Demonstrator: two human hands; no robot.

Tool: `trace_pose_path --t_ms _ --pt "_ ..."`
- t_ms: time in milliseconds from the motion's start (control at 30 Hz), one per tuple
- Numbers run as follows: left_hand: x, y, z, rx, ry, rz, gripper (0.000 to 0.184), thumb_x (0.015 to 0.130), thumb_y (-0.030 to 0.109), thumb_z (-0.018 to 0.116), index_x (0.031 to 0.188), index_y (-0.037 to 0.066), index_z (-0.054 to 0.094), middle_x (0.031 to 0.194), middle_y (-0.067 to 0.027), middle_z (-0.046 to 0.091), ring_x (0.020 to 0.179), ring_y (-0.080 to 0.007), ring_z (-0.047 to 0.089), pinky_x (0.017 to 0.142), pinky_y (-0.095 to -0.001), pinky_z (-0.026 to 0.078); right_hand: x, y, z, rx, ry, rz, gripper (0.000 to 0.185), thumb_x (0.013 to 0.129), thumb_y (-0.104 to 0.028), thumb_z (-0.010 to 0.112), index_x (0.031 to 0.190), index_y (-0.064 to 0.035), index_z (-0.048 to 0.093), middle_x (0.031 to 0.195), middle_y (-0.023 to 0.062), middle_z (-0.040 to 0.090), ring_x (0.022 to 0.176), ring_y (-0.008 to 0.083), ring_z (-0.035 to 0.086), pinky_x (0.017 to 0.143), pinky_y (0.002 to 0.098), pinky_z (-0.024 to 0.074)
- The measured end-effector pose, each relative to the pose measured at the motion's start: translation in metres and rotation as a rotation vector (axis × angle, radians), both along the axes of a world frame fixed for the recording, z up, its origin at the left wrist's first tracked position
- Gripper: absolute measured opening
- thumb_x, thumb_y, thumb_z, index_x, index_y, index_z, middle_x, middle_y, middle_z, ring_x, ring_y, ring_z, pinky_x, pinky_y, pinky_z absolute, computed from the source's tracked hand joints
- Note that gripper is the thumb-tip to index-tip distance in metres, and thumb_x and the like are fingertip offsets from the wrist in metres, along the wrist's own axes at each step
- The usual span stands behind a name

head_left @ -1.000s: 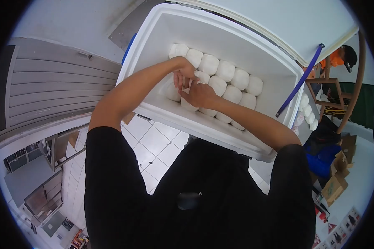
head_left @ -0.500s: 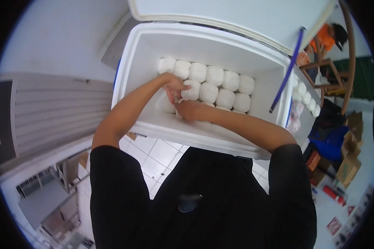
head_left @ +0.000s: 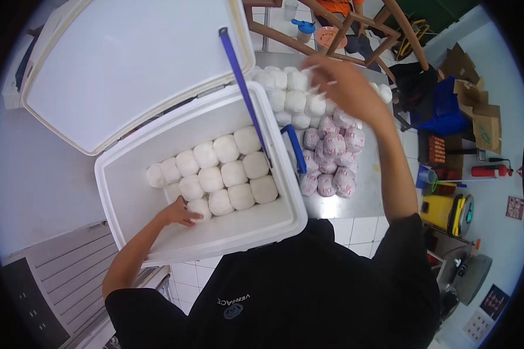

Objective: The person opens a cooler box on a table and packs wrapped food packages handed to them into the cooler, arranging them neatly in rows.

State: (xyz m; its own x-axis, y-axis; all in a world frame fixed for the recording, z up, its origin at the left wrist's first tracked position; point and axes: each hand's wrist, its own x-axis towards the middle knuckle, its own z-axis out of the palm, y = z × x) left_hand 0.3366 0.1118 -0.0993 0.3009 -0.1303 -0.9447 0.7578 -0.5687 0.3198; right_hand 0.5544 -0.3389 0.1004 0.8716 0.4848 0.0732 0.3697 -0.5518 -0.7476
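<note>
My left hand is inside the white cooler box, its fingers spread against the side of a white rounded ball at the near left end of the rows. The balls look like peeled coconuts, though their kind is unclear. Several more white balls sit packed in rows along the cooler's floor. Outside the cooler, my right hand is raised over a metal table, blurred, with its fingers stretched out and nothing visible in them. Below and left of it stands a pile of similar white balls.
Balls in printed wrapping are heaped on the metal table. The cooler's lid stands open, with a purple strap running down to the box. A blue handle juts from its side. Beyond are wooden chair frames and a person in orange.
My right hand has left the cooler and swung over the table's white balls. My left hand stays in the cooler, now beside an end ball. The view has turned right.
</note>
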Motion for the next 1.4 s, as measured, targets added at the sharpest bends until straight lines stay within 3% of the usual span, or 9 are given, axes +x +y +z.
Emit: trace_pose_path --t_ms 133,333,567,633,767,933,1033,1233,1400 --pt "-0.009 -0.011 -0.006 0.217 -0.133 -0.108 0.129 0.06 0.042 0.09 0.133 -0.024 0.006 0.12 -0.0321 0.053 0.093 -0.0333 0.068 0.078 -0.0349 0.058 0.116 -0.133 -0.167 -0.564 -0.029 -0.222 0.06 0.079 -0.014 0.068 0.134 -0.0061 0.047 0.111 0.0198 0.066 0.103 0.0299 0.065 0.089 0.0421 0.0506" --pt "-0.008 -0.011 -0.031 0.432 -0.092 -0.452 0.152 0.051 0.066 0.084 0.127 -0.034 -0.001 0.116 -0.0383 0.056 0.115 -0.0382 0.057 0.108 -0.035 0.035 0.182 -0.162 -0.374 -0.502 -0.006 -0.243 0.097 0.063 -0.033 0.08 0.146 -0.0133 0.033 0.126 0.0258 0.058 0.122 0.0412 0.053 0.113 0.0512 0.0261" --pt "-0.01 -0.012 -0.015 0.351 -0.1 -0.247 0.109 0.072 0.063 0.074 0.117 -0.028 0.034 0.077 -0.0175 0.067 0.077 -0.0269 0.069 0.067 -0.0437 0.055 0.193 -0.166 -0.343 -0.421 -0.135 -0.477 0.076 0.063 -0.033 0.08 0.128 -0.0111 0.049 0.112 0.0212 0.064 0.109 0.0387 0.059 0.103 0.0482 0.0341" --pt "-0.014 -0.002 -0.039 0.43 -0.16 -0.552 0.102 0.069 0.063 0.076 0.111 -0.024 0.042 0.08 -0.0177 0.067 0.065 -0.0232 0.069 0.056 -0.0337 0.057 0.188 -0.165 -0.298 -0.242 -0.188 -0.469 0.071 0.068 -0.028 0.079 0.13 -0.0106 0.049 0.114 0.0212 0.062 0.115 0.0359 0.055 0.099 0.0434 0.0403" --pt "0.015 -0.014 0.008 0.374 0.146 -0.658 0.093 0.066 0.065 0.077 0.112 -0.013 0.054 0.087 -0.0139 0.069 0.061 -0.0201 0.068 0.053 -0.0309 0.057 0.084 -0.055 -0.076 0.281 -0.059 -0.24 0.064 0.078 -0.017 0.073 0.135 -0.0089 0.045 0.126 0.0147 0.052 0.116 0.0237 0.052 0.098 0.0346 0.0421" --pt "0.015 0.014 0.134 0.897 -0.736 -0.45 0.052 0.08 0.046 0.071 0.1 0.001 0.059 0.092 -0.0168 0.069 0.09 -0.0358 0.066 0.078 -0.046 0.051 -0.039 0.111 0.056 0.109 0.117 0.436 0.065 0.075 -0.014 0.07 0.135 -0.0115 0.045 0.127 0.0113 0.049 0.113 0.0232 0.052 0.097 0.0338 0.043" --pt "-0.017 0.041 0.192 0.943 -1.054 0.081 0.036 0.085 0.031 0.07 0.101 0.002 0.055 0.09 -0.0141 0.066 0.088 -0.0364 0.062 0.075 -0.047 0.047 -0.075 0.227 0.009 -0.097 0.135 0.71 0.064 0.073 -0.019 0.072 0.13 -0.0117 0.046 0.122 0.0138 0.048 0.115 0.0272 0.049 0.1 0.0356 0.0392" --pt "-0.091 0.077 0.158 0.856 -1.378 0.264 0.027 0.085 0.018 0.07 0.103 0.004 0.056 0.113 -0.0136 0.057 0.115 -0.034 0.05 0.093 -0.0446 0.042 -0.141 0.4 -0.148 -0.327 0.22 0.719 0.072 0.073 -0.037 0.072 0.134 -0.0116 0.042 0.119 0.0294 0.046 0.109 0.045 0.053 0.092 0.0454 0.0468" --pt "-0.115 0.076 0.139 0.795 -1.504 0.209 0.023 0.085 0.017 0.068 0.101 0.003 0.058 0.118 -0.0128 0.056 0.128 -0.0345 0.044 0.102 -0.0449 0.038 -0.187 0.44 -0.196 -0.591 0.043 0.621 0.069 0.077 -0.039 0.07 0.132 -0.0062 0.044 0.118 0.028 0.047 0.1 0.0407 0.06 0.077 0.0457 0.0525"
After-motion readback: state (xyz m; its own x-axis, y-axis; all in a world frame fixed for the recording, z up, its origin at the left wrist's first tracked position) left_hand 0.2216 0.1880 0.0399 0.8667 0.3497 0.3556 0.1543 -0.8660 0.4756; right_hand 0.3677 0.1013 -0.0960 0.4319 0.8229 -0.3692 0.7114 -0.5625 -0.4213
